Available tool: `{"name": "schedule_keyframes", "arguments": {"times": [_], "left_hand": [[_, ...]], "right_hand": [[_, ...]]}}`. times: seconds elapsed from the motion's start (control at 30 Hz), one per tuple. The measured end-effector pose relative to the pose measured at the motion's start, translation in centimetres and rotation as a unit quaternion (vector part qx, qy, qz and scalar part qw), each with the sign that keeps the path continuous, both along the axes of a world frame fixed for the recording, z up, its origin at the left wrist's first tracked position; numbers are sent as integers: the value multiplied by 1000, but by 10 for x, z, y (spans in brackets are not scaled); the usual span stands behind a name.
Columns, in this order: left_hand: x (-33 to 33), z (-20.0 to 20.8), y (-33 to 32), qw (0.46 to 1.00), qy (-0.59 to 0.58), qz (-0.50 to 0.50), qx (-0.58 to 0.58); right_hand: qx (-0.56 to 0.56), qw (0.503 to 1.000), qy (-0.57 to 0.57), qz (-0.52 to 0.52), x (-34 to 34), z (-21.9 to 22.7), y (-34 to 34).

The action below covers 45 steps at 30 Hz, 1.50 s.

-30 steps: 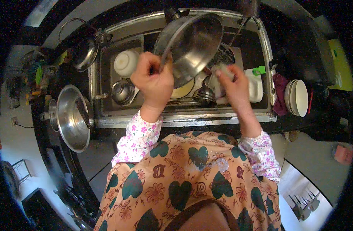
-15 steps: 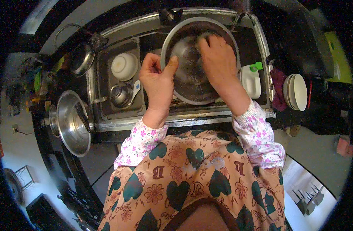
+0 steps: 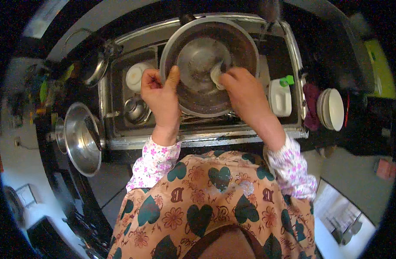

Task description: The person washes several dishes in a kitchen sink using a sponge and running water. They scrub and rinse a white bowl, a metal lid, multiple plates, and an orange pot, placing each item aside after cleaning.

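A large metal basin (image 3: 211, 105) is held up over the sink, its inside turned toward me. My left hand (image 3: 161, 95) grips the basin's left rim, thumb on the inner side and fingers curled behind. Inside the basin, my right hand (image 3: 245, 93) pinches a pale scrub cloth (image 3: 216, 76) against the lower right wall. The cloth looks thin and folded; its exact kind is hard to make out. Wet marks show on the basin's inner surface.
Left in the sink are a white bowl (image 3: 136, 76) and a small metal bowl (image 3: 136, 110). A white bottle with a green cap (image 3: 280, 100) stands at right, near a purple cloth (image 3: 311, 106) and stacked white bowls (image 3: 334, 109). Another steel basin (image 3: 82, 149) sits far left.
The basin and my left hand have shifted left. My right hand has moved down the basin's inside, and the pale cloth in its fingers now shows.
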<state>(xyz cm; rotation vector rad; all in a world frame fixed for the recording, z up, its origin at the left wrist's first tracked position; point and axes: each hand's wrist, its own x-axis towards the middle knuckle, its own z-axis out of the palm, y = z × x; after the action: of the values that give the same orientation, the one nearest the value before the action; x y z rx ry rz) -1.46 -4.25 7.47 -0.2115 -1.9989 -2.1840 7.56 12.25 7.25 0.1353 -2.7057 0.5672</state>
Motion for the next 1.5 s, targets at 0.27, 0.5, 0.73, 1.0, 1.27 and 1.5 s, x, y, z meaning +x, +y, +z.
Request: {"name": "schedule_keyframes", "arguments": {"times": [0.27,0.5,0.73,1.0,1.27,1.5], "left_hand": [[11,-73,-8,818,-482,-142,281],[41,-37,26,693,-603,-252,305],[26,-36,6,729,-504,-392,246],[22,-68,25,706,-534,-282,370],[56,-65,19,685,-569,-283,354],[29,-72,41,706,-547,-290,343]], "right_hand": [[-42,970,230,-68,45,40,-12],[82,950,303,-3,-3,19,-36],[-509,861,-26,-10,-57,76,7],[-303,949,91,-4,-14,-1,-62],[-408,910,35,-60,-54,44,-28],[-61,982,126,129,1,19,-50]]}}
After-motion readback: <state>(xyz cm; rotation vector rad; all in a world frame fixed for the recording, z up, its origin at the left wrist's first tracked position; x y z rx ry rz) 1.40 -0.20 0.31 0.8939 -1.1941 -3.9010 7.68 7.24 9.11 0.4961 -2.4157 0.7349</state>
